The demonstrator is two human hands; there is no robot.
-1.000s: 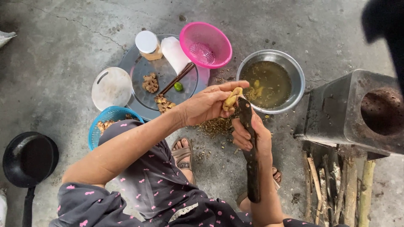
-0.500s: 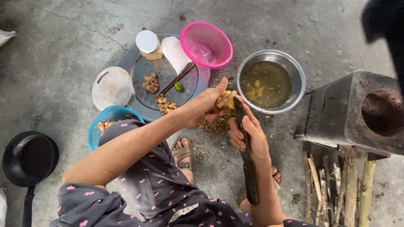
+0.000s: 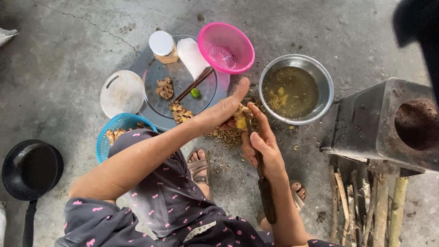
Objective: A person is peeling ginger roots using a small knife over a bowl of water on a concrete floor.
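My left hand (image 3: 227, 108) grips a yellowish piece of ginger root (image 3: 240, 120), thumb raised toward the metal bowl. My right hand (image 3: 261, 147) holds a long dark knife (image 3: 263, 183); its blade rests against the ginger and its handle runs back along my forearm. Both hands hover over a pile of brown peelings (image 3: 230, 136) on the concrete floor. My sandalled feet (image 3: 200, 165) are below them.
A steel bowl (image 3: 320, 77) of cloudy water with ginger pieces sits right of my hands. A round metal tray (image 3: 157, 73) carries ginger, a green lime, chopsticks and a jar. A pink basket, white lid, blue basket (image 3: 106, 132), black pan (image 3: 31, 169), metal stove (image 3: 388, 123) and firewood surround me.
My hands have dropped slightly toward the peelings and turned the ginger. The knife blade has slid along the root. Nothing else has shifted.
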